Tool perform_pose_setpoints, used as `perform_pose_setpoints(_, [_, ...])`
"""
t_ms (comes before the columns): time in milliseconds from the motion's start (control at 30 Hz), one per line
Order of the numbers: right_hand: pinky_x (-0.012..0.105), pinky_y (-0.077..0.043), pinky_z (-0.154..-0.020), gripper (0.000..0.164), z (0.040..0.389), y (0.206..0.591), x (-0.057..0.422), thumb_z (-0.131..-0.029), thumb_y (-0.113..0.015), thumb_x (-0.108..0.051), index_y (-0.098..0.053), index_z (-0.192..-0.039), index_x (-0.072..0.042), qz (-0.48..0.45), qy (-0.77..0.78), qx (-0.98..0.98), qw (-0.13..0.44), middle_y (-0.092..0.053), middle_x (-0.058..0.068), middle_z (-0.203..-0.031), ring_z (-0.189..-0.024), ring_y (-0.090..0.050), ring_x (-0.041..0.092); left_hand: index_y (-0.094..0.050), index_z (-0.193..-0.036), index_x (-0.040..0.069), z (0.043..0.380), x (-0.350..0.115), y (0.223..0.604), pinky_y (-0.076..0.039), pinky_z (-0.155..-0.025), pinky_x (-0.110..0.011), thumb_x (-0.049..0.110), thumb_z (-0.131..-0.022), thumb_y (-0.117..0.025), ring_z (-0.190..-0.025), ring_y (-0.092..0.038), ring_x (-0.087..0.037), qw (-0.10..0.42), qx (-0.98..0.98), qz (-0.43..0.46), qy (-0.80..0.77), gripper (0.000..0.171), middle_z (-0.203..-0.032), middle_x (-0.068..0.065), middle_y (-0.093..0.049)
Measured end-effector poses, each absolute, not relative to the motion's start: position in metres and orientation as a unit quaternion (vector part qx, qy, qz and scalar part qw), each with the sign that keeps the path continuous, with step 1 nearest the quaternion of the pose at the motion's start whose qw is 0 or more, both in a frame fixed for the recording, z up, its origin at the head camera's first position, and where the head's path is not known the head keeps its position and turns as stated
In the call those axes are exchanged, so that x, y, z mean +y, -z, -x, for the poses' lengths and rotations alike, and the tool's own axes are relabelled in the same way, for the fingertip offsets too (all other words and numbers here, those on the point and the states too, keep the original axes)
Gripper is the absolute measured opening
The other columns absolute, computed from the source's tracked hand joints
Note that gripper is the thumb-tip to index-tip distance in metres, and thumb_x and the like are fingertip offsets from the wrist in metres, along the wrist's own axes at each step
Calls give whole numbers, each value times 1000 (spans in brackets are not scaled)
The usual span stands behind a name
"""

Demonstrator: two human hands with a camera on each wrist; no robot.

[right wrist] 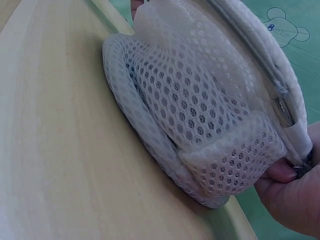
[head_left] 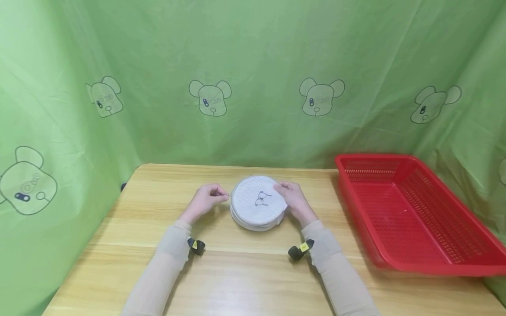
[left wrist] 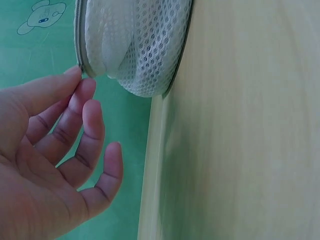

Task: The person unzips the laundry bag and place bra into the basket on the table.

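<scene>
A round white mesh laundry bag (head_left: 257, 213) stands on the wooden table, its lid carrying a small dark line drawing. Around the lid's rim runs a grey zipper (right wrist: 245, 42). At the bag's left edge my left hand (head_left: 205, 199) pinches a small dark bit at the zipper between thumb and index finger; the other fingers curl loosely in the left wrist view. My right hand (head_left: 294, 199) grips the right edge of the rim, thumb on top of the lid. In the right wrist view the mesh side sags in folds below the rim, tilted over its base.
A large red plastic basket (head_left: 375, 248) with perforated sides stands at the right of the wooden table (head_left: 245, 281). Green curtains (head_left: 261, 131) printed with bear heads hang behind the table and along both sides. Each wrist wears a small black camera.
</scene>
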State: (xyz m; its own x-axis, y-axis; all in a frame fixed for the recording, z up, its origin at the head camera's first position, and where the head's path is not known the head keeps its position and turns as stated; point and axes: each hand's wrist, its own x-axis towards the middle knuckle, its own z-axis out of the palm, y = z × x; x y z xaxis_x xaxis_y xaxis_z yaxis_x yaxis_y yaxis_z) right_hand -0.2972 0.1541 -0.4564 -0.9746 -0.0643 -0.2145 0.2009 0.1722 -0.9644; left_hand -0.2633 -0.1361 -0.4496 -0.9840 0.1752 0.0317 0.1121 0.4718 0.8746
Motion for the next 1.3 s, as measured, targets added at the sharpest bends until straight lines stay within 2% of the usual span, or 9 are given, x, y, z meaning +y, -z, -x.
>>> perform_pose_setpoints(1067, [19,-55,-64,36,298,458,154,-98,-56,-20,-58,-125,3,-47,640,761,97,-67,-2,-84,-68,-63,6,-69,-93,9,260,-142,447,-48,-82,-29,16,-85,-73,-85,-61,-18,83,850,-123,-506,12,-89,-4,-69])
perform_pose_setpoints(1300, [19,-55,-65,37,297,457,154,-98,-56,-22,-58,-126,2,-47,632,768,94,-67,2,-90,-69,-63,7,-69,-94,9,261,-143,448,-48,-82,-29,17,-85,-73,-87,-61,-20,91,846,-125,-510,13,-92,-7,-69])
